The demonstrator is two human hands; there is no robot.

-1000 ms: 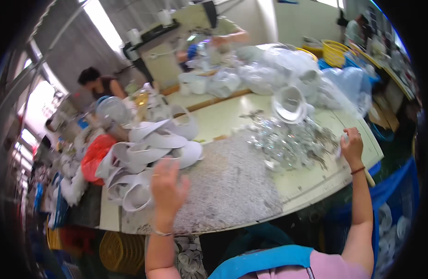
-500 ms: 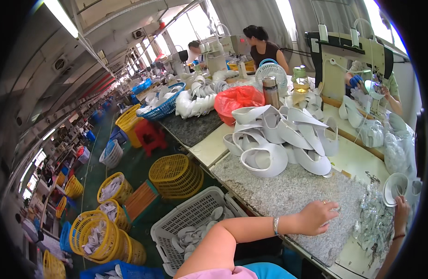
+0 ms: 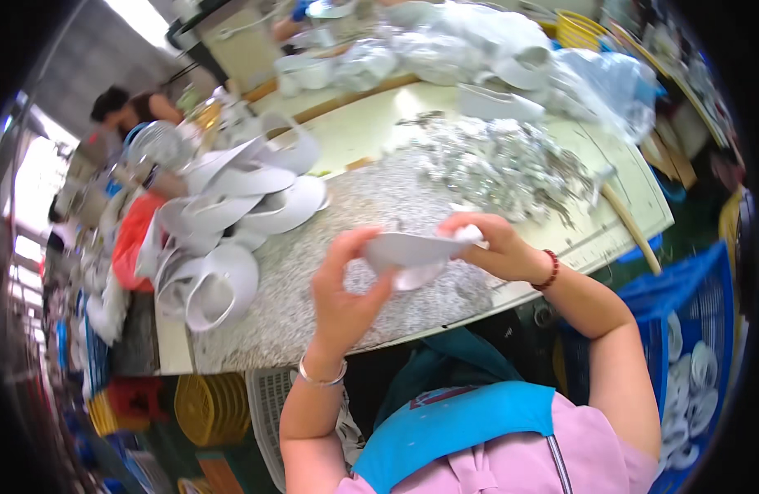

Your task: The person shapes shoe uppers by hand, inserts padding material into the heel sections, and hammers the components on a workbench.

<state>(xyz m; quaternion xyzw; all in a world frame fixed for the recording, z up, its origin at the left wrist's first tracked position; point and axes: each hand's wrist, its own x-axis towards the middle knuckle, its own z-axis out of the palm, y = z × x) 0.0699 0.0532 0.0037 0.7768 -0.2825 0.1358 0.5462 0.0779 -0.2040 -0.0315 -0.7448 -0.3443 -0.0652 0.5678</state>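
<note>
Above the grey speckled mat (image 3: 346,198) I hold a white shoe upper (image 3: 408,249) between both hands. My left hand (image 3: 342,288), with a silver bracelet at the wrist, is closed on its left end, thumb below and fingers on top. My right hand (image 3: 499,247), wearing a red bead bracelet, pinches the other end, where a small white piece sticks out by the fingertips. Motion blur softens the upper's details. To the left lies a pile of similar white shoe uppers (image 3: 223,284).
Beyond my right hand lies a heap of shiny clear and silver pieces (image 3: 503,165). A hammer (image 3: 630,222) rests at the table's right edge. A blue basket (image 3: 655,300) with white pieces stands at lower right, a grey basket (image 3: 268,420) at lower left. Plastic-wrapped goods (image 3: 453,53) line the far side.
The view has swung right. My right hand has come from the stacked white pieces at the far right to the middle; my left hand, empty before, now grips the shoe upper too.
</note>
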